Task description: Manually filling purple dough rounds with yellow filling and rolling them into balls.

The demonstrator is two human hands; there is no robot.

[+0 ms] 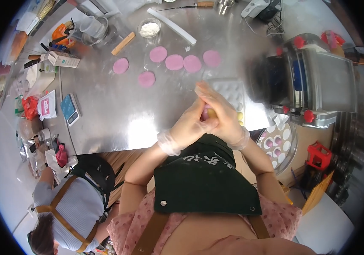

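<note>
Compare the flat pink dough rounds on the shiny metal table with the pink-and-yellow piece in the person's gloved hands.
The dough rounds are plain pink; the held piece shows yellow too. The rounds lie spread on the table, fully visible; the held piece sits between the left hand and right hand, mostly hidden. Both show pink.

Just right of the frame's centre, the gloved left hand [187, 121] and right hand [228, 119] are cupped together; from the lower middle, both forearms [145, 163] are angled inward, elbows [133, 180] bent.
</note>
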